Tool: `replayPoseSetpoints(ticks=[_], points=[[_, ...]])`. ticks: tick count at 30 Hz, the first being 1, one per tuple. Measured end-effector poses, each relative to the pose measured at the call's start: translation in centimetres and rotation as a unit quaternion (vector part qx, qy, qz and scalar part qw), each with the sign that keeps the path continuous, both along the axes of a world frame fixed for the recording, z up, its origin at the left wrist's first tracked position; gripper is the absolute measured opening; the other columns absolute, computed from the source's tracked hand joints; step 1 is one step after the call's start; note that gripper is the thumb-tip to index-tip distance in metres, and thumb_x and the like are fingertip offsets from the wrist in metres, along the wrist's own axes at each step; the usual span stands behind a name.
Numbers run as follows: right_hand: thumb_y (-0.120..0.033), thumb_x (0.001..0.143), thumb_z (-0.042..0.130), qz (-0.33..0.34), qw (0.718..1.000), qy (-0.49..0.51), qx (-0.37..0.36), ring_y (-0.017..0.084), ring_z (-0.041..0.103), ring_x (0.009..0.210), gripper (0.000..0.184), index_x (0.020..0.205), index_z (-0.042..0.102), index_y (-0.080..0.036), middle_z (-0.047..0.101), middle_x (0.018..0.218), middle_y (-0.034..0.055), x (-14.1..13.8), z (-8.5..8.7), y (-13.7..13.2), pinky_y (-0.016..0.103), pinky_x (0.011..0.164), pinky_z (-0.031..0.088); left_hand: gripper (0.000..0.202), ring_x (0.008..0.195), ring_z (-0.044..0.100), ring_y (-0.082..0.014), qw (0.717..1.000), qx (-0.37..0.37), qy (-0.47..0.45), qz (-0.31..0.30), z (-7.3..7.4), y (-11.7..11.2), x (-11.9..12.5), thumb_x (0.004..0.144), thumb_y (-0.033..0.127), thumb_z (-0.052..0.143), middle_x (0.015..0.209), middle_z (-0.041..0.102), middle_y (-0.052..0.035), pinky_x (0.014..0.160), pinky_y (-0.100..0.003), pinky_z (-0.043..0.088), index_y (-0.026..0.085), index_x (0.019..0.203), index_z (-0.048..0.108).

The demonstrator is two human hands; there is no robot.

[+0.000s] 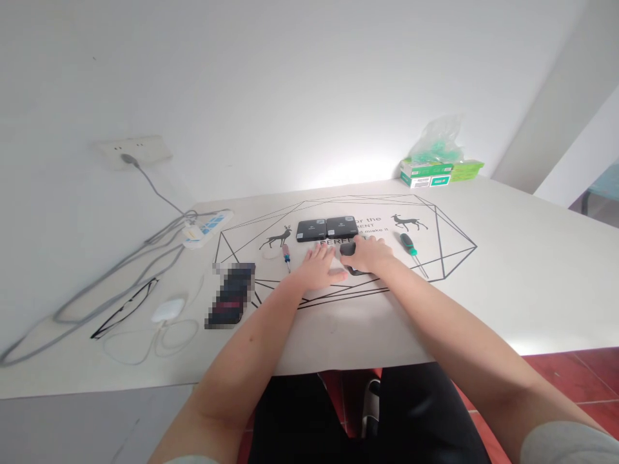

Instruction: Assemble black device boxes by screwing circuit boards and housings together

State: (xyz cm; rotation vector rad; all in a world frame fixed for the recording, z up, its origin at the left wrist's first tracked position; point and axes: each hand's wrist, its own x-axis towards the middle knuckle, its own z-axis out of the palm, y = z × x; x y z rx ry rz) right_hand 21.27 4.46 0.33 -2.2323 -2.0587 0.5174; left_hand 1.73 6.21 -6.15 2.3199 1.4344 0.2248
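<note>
My left hand (319,267) lies flat on the white table mat, fingers stretched forward and thumb toward the right. Nothing shows in it. Just to its right, my right hand (370,254) is closed over a small black object (356,270), whose kind I cannot make out because the fingers cover much of it. Beyond the hands, two flat black square boxes (311,230) lie side by side. A small screwdriver with a red and blue handle (286,251) is left of my left hand. Right of my right hand lies a screwdriver with a black and green handle (409,244).
On the left lie a pixelated dark phone-like slab (230,296), a white charger (167,310) with cable, a black strap (124,309) and a power strip (207,229) with grey cords. Green and white boxes (425,173) under a plastic bag (439,138) stand against the back wall.
</note>
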Motion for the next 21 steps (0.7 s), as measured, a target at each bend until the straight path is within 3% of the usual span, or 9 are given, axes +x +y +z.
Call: replayPoseSetpoints(ticks=[3, 6, 10, 13, 15, 21], points=[[-0.064, 0.087, 0.062, 0.037, 0.993, 0.110, 0.027, 0.044, 0.060, 0.136, 0.076, 0.149, 0.056, -0.020, 0.067, 0.143, 0.0214, -0.3, 0.1, -0.2, 0.053, 0.106, 0.050, 0.103, 0.169, 0.000, -0.0400, 1.000, 0.000, 0.009, -0.023, 0.3, -0.1, 0.0, 0.089, 0.080, 0.063, 0.182, 0.013, -0.0196, 0.134, -0.061, 0.003, 0.020, 0.169, 0.034], [-0.060, 0.086, 0.065, 0.043, 0.961, 0.272, 0.035, 0.036, 0.066, 0.126, 0.071, 0.144, 0.058, -0.022, 0.073, 0.134, 0.0157, -0.7, 0.1, -0.4, 0.046, 0.103, 0.051, 0.102, 0.169, 0.002, -0.0405, 0.999, 0.003, -0.024, -0.023, 0.4, -0.2, 0.2, 0.089, 0.076, 0.066, 0.180, 0.022, -0.0187, 0.135, -0.059, 0.005, 0.020, 0.169, 0.035], [-0.052, 0.089, 0.058, -0.003, 0.863, 0.506, -0.013, 0.026, 0.068, 0.112, 0.038, 0.113, 0.066, -0.024, 0.076, 0.121, 0.0073, -1.1, 0.4, -0.8, 0.034, 0.086, 0.054, 0.114, 0.169, 0.008, -0.0408, 0.996, 0.013, -0.087, -0.015, 0.3, -0.3, 0.2, 0.086, 0.070, 0.075, 0.182, 0.020, -0.0159, 0.137, -0.054, 0.008, 0.021, 0.175, 0.023], [-0.045, 0.092, 0.048, -0.034, 0.789, 0.609, -0.070, 0.021, 0.067, 0.088, 0.028, 0.093, 0.062, -0.022, 0.074, 0.097, 0.0068, -0.9, 0.2, -0.3, 0.029, 0.072, 0.054, 0.127, 0.169, 0.009, -0.0412, 0.995, 0.000, -0.098, 0.001, 0.4, -0.1, 0.1, 0.084, 0.069, 0.078, 0.183, 0.014, -0.0166, 0.136, -0.052, 0.014, 0.017, 0.177, 0.009], [-0.044, 0.093, 0.044, -0.032, 0.794, 0.604, -0.066, 0.021, 0.067, 0.082, 0.028, 0.089, 0.060, -0.021, 0.072, 0.091, 0.0080, -0.3, -0.1, 0.5, 0.030, 0.072, 0.057, 0.127, 0.168, 0.012, -0.0414, 0.995, 0.006, -0.097, -0.002, 0.4, 0.0, 0.1, 0.084, 0.068, 0.078, 0.182, 0.015, -0.0166, 0.135, -0.053, 0.018, 0.017, 0.177, 0.008], [-0.035, 0.092, 0.048, -0.076, 0.881, 0.466, 0.034, 0.025, 0.072, 0.098, 0.032, 0.116, 0.065, -0.022, 0.076, 0.109, 0.0087, 2.0, -0.8, 2.8, 0.033, 0.078, 0.058, 0.118, 0.167, 0.016, -0.0413, 0.997, 0.016, -0.073, -0.020, 0.5, 0.0, 0.3, 0.081, 0.069, 0.079, 0.181, 0.022, -0.0158, 0.135, -0.054, 0.014, 0.022, 0.174, 0.025]])
